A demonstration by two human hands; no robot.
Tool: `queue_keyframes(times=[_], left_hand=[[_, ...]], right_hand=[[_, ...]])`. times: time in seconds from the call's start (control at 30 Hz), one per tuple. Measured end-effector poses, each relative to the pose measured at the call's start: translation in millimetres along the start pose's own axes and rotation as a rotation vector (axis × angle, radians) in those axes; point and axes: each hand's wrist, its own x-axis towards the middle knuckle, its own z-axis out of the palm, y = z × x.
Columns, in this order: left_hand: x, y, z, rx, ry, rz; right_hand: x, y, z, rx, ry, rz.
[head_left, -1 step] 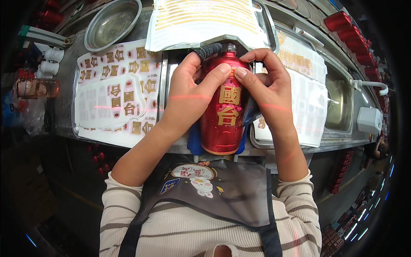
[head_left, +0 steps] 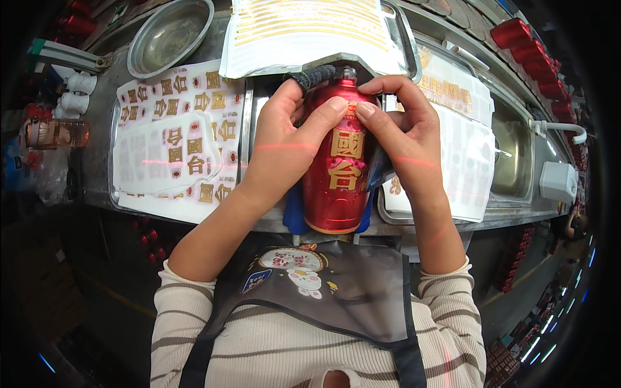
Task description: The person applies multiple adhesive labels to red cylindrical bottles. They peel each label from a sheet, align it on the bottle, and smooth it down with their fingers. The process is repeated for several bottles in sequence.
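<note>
A shiny red bottle [head_left: 333, 204] lies in front of me with its neck pointing away. Two large gold characters and a small red-and-gold emblem decal [head_left: 350, 110] mark its front. My left hand [head_left: 290, 129] is closed round the bottle's upper left side, its thumb pressing beside the emblem. A dark fabric cover [head_left: 312, 76] wraps its index finger near the neck. From the other side my right hand [head_left: 409, 132] grips the bottle's shoulder, thumb at the emblem's right edge and index finger bent above. Blue cloth [head_left: 295, 210] shows beneath the bottle. Some fingers are hidden.
On the left, decal sheets [head_left: 169, 152] lie on a tray; more sheets [head_left: 459, 161] lie right. Gold-striped sheets [head_left: 310, 32] are stacked at the back. A metal basin [head_left: 171, 39] stands far left. A sink [head_left: 514, 158] and white jug [head_left: 557, 181] are at right.
My right thumb has shifted very slightly right, showing a little more of the emblem. The bottle and left hand stay in place.
</note>
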Motion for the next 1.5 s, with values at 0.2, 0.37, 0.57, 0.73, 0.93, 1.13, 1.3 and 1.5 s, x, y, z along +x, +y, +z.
queue_keyframes(times=[0.2,0.37,0.57,0.73,0.93,1.13,1.3,1.5], left_hand=[[-2.5,1.6,-6.6,-0.063,-0.026,-0.062],[-8.7,3.0,-6.5,-0.030,-0.065,-0.069],[-7.7,-1.1,-5.3,0.067,-0.066,0.026],[-8.8,-0.9,-7.2,0.090,-0.074,0.039],[-9.1,-1.5,-6.3,0.060,-0.056,0.058],[-7.1,3.3,-4.6,0.019,-0.047,-0.003],[-8.0,-1.1,-5.9,0.132,0.151,0.275],[-10.9,-1.3,-15.0,0.180,0.105,0.363]], right_hand=[[-10.0,-8.8,-3.6,-0.214,0.001,-0.079],[-8.4,-13.6,-2.7,-0.185,-0.012,-0.008],[-3.6,-13.1,0.7,-0.173,0.039,0.037],[-0.9,-13.7,5.5,-0.066,0.048,0.034],[0.9,-11.3,4.8,-0.087,0.044,0.016],[-0.1,-12.2,4.4,-0.091,0.051,0.042],[-3.5,-14.9,6.2,-0.085,0.064,0.037],[-8.8,-19.6,4.3,-0.016,0.040,0.084]])
